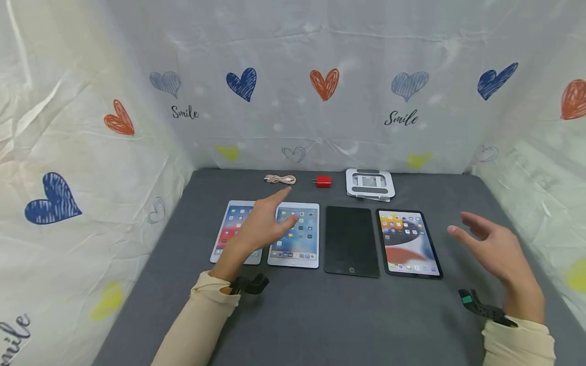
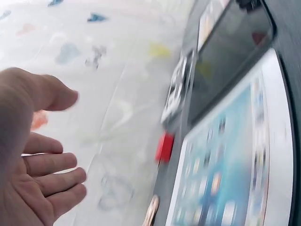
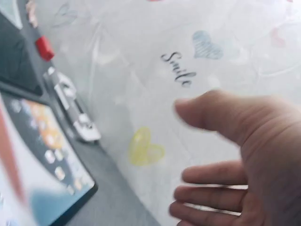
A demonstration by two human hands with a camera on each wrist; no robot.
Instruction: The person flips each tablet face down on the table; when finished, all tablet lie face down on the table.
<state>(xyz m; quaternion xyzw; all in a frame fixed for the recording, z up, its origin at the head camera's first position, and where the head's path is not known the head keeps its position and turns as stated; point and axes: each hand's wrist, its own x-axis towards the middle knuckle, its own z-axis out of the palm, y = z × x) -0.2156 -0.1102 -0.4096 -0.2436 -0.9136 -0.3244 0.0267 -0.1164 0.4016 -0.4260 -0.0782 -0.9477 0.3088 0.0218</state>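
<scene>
My left hand (image 1: 263, 223) hovers over the two white tablets, thumb and fingers spread apart with nothing in them. Beneath it lie a white tablet (image 1: 224, 239) at the far left, partly hidden by the hand and wrist, and a second white tablet (image 1: 304, 236), both with lit screens. A dark tablet (image 1: 351, 241) with a black screen lies to their right. Rightmost in the row is a black-framed tablet (image 1: 409, 244), its screen lit. Beyond its right side my right hand (image 1: 496, 249) is held in the air, fingers loosely bent and holding nothing.
Along the table's back edge lie a coiled beige cable (image 1: 281, 179), a red charger plug (image 1: 323, 181) and a folded silver tablet stand (image 1: 370, 184). A grey cloth covers the table (image 1: 320, 320). White curtains (image 1: 284, 46) with printed hearts hang behind and at both sides.
</scene>
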